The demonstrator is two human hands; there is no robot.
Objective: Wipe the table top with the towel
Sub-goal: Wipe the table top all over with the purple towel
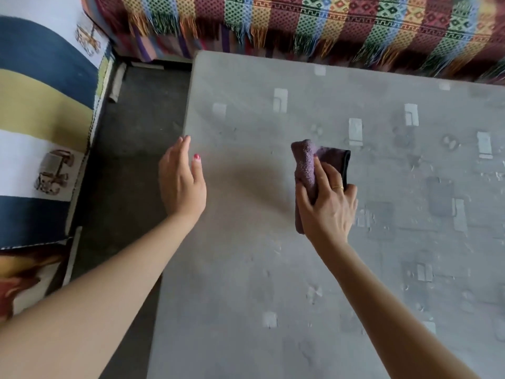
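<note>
— On the bench [273, 269], where is the towel [306, 165]?
— Bunched near the middle; my right hand [328, 206] has its grip curled round it.
— And your left hand [181, 179]?
— Fingers straight, holding nothing, at the bench's left edge beside a striped cushion [41, 105].

Towel [306, 165]: purple terry cloth with a dark edge, bunched and folded, lying on the worktop toward its middle, well in from the left edge.
Worktop [246, 269]: grey and flat, patterned with pale rectangles and darker squares, scuffed and flecked to the right of the towel.
</note>
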